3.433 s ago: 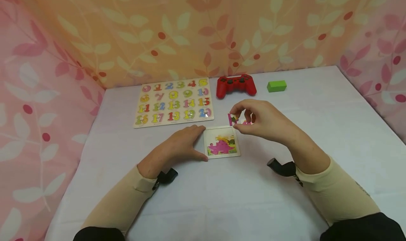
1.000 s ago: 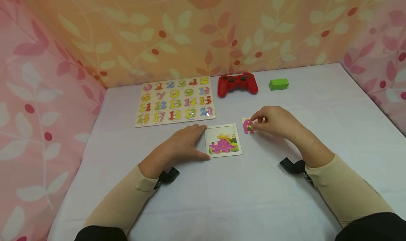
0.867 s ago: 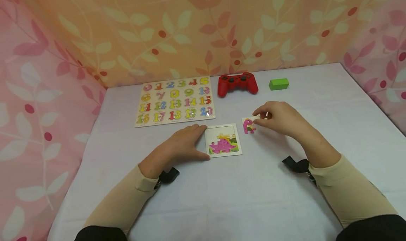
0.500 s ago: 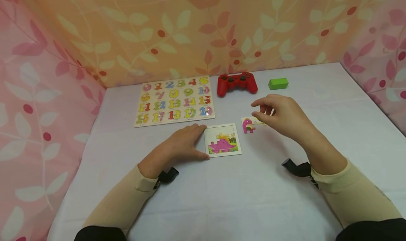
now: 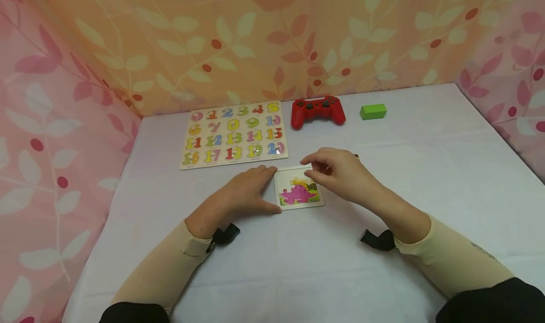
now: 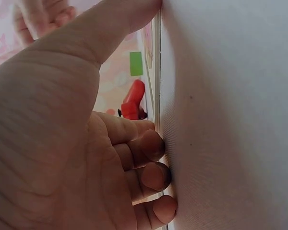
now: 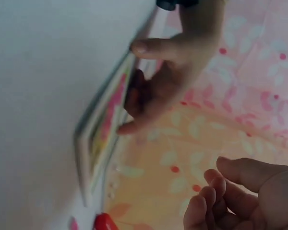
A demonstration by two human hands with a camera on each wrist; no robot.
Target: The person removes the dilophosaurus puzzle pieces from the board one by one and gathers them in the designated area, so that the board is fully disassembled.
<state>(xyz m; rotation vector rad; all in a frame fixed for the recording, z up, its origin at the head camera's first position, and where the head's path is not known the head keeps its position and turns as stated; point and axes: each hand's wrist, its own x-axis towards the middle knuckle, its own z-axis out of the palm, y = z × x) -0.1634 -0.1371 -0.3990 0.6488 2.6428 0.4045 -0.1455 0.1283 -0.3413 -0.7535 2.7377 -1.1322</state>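
A small white-framed jigsaw puzzle (image 5: 297, 194) with a pink dinosaur lies partly filled on the table. My left hand (image 5: 240, 193) rests at its left side, thumb by the near corner and index finger by the far corner. In the left wrist view the fingertips (image 6: 153, 176) lie along the frame's edge. My right hand (image 5: 340, 174) hovers over the puzzle's far right corner, fingers loosely bent. The right wrist view shows nothing between its thumb and fingers (image 7: 209, 194). Loose puzzle pieces (image 5: 356, 156) are almost wholly hidden behind that hand.
A wooden number board (image 5: 234, 135) lies at the back left. Beside it stand a red game controller (image 5: 318, 112) and a green block (image 5: 373, 111). Patterned cloth walls (image 5: 272, 39) rise behind and beside the white-covered table (image 5: 272, 266).
Earlier my right hand pinched a puzzle piece, then left it lying right of the puzzle. It has since lifted and moved left over the frame's corner. My left hand has stayed put.
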